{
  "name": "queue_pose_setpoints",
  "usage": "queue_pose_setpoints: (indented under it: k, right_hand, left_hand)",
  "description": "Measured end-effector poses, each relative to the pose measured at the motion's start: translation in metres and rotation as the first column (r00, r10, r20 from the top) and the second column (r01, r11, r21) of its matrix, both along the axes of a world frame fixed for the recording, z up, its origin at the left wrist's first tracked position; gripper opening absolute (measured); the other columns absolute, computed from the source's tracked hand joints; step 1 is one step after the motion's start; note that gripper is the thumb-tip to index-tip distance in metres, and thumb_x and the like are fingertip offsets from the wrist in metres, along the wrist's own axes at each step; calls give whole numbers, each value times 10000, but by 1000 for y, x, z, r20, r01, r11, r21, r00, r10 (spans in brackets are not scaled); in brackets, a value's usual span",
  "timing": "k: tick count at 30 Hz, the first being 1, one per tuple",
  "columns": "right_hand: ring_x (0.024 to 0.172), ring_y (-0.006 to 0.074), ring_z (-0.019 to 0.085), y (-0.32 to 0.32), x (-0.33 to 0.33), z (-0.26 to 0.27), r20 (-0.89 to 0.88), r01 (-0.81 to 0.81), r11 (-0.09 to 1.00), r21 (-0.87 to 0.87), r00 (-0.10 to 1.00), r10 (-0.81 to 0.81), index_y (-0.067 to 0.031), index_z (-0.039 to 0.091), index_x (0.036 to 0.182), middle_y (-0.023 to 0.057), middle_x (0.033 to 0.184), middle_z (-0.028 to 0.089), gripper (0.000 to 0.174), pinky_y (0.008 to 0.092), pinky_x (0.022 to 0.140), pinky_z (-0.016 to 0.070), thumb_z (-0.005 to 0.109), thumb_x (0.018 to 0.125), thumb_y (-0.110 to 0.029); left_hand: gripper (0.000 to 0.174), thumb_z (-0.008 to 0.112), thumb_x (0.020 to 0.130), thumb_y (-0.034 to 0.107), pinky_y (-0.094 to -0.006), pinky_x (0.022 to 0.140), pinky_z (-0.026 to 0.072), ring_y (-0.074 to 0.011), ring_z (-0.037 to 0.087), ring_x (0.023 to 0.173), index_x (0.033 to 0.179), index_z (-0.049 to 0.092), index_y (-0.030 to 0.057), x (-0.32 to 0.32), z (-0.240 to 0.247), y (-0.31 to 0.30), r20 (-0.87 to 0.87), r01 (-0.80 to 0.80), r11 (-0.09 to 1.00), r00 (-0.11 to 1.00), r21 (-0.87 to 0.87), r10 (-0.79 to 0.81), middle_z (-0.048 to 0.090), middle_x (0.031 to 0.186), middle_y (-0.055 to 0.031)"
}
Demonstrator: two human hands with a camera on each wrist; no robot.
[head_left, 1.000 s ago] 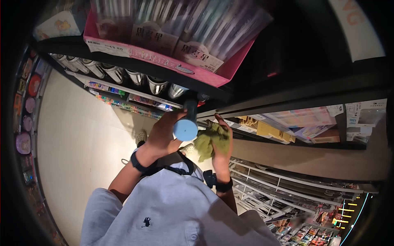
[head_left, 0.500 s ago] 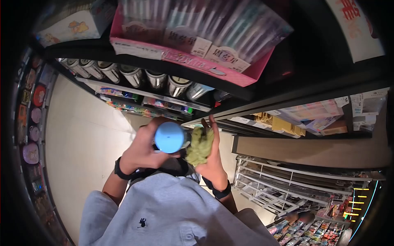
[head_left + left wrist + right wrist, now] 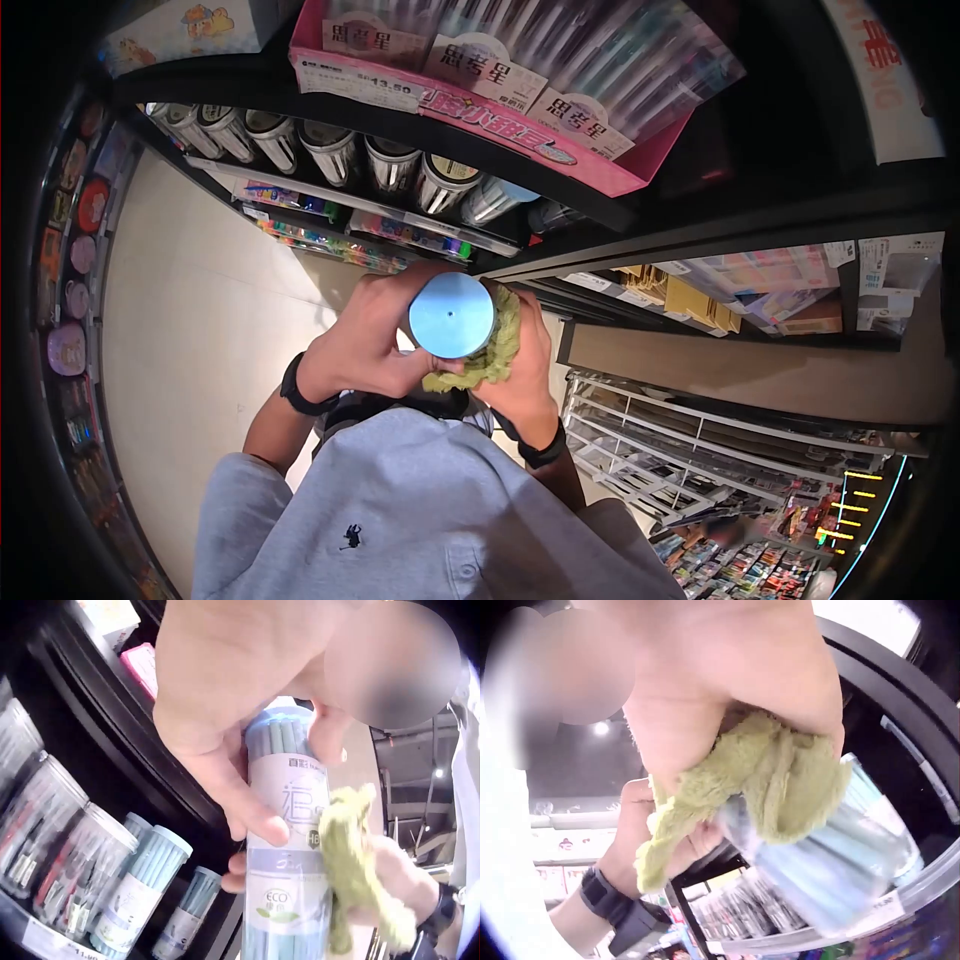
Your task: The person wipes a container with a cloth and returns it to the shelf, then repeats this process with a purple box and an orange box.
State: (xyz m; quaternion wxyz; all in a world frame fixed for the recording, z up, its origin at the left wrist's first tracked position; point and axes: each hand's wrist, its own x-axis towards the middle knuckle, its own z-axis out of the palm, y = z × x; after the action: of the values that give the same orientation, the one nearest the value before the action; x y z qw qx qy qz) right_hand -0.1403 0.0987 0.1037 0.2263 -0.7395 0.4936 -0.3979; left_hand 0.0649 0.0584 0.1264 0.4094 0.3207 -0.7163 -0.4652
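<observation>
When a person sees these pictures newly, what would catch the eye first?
Probably the bright blue lid of the pencil tub in the left hand, near the head view's centre. The right hand holds a fuzzy green cloth against the tub's side. A pink display box stands out higher in that view.

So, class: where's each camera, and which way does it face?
Head: on the head, facing forward and down at the left hand and right hand; shirt shows.
Left wrist: on that wrist, facing the tube; both hands show.
Right wrist: on that wrist, facing the cloth; both hands show.
Both wrist views share the tube and cloth.
</observation>
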Motion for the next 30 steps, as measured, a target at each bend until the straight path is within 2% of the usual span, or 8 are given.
queue_pose_setpoints:
  k: [3,6,10,16,20,22,26,30]
  right_hand:
    - [1074,340,594,-8,-26,11,115,-212,926,313,976,185,28,499,1294,196,1177,589,794,406,904,480,855,608,-154]
    - [999,142,615,-4,-61,10,619,-575,505,644,779,97,3,526,1295,82,1121,657,701,305,900,489,855,706,-189]
    - [1005,268,665,27,-88,-23,786,-733,285,617,556,-270,-10,472,1354,171,1154,648,685,404,893,541,802,808,-261]
    - [1046,187,638,9,-69,-11,825,-738,395,548,555,-107,-9,463,1369,86,1236,623,857,329,950,493,896,674,-261]
    - [1030,330,639,11,-22,-12,273,66,963,262,952,-140,7,510,1250,180,1108,634,759,388,887,506,897,629,-193]
    - [1056,356,620,11,-9,-9,95,163,985,-48,983,-158,10,500,1264,202,1128,619,771,406,883,507,889,629,-186]
    - [1056,359,606,16,-28,-31,124,54,997,-54,991,-47,16,553,1207,211,1134,614,656,419,870,505,859,650,-150]
    - [868,260,653,18,-50,-66,-31,372,928,-1,928,-372,32,665,960,158,1066,629,238,333,747,535,706,726,31]
  left_hand:
    - [747,866,657,301,-391,880,509,-351,667,985,1220,544,-69,-2,-12,-6,-83,57,998,995,-21,-58,657,1053,-218]
    - [887,885,674,414,-375,945,477,-284,635,1062,1298,495,-79,-13,-19,0,-276,133,984,956,118,-96,640,1145,-187]
    - [1006,855,655,573,-406,989,473,-269,628,1104,1319,446,-62,-35,-15,0,-543,307,871,838,384,-57,642,1167,-190]
    - [922,852,690,526,-377,960,487,-252,637,1073,1290,469,-61,-47,-21,0,-478,195,907,878,374,9,644,1162,-177]
    - [795,888,670,285,-362,856,522,-287,670,987,1258,494,-76,-49,-25,3,-63,-112,987,992,-116,105,648,1061,-202]
    - [784,882,667,255,-360,837,531,-294,677,970,1264,493,-71,-43,-27,8,-108,-125,987,988,-98,114,652,1068,-202]
    - [706,821,683,135,-357,793,554,-316,695,926,1273,487,-62,-24,-25,18,-290,-33,997,956,65,51,660,1094,-203]
    - [575,659,708,-14,-387,933,506,-342,636,1098,1256,485,-42,-28,-29,5,-287,-102,984,956,-144,58,623,1200,-212]
